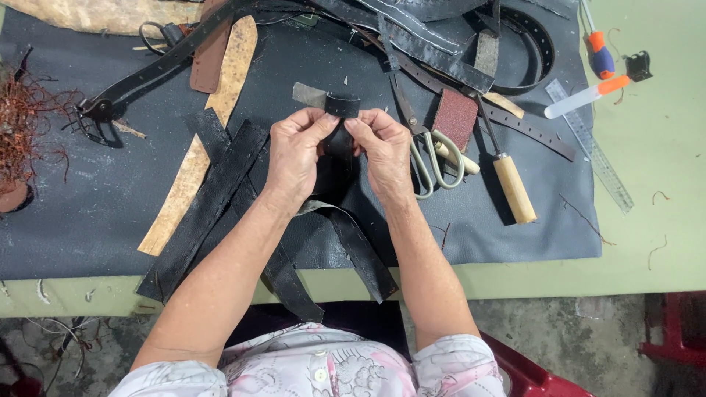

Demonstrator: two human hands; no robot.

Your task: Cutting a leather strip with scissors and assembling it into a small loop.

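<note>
— What did both hands hold?
— The left hand [294, 151] and right hand [382, 147] pinched a folded black leather strap [340, 117] above the dark mat [88, 213].
— And nearby?
— Scissors [426, 158] and a wooden-handled awl [507, 180] lay just right.

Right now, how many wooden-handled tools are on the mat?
1: a wooden-handled awl lies right of the scissors, beside the right hand. Others may hide under the straps.

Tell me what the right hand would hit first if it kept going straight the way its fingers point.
The right hand points up and left toward the left hand. First it would meet the folded black leather strap both hands pinch, then the left hand's fingertips, probably; depth is unclear.
</note>
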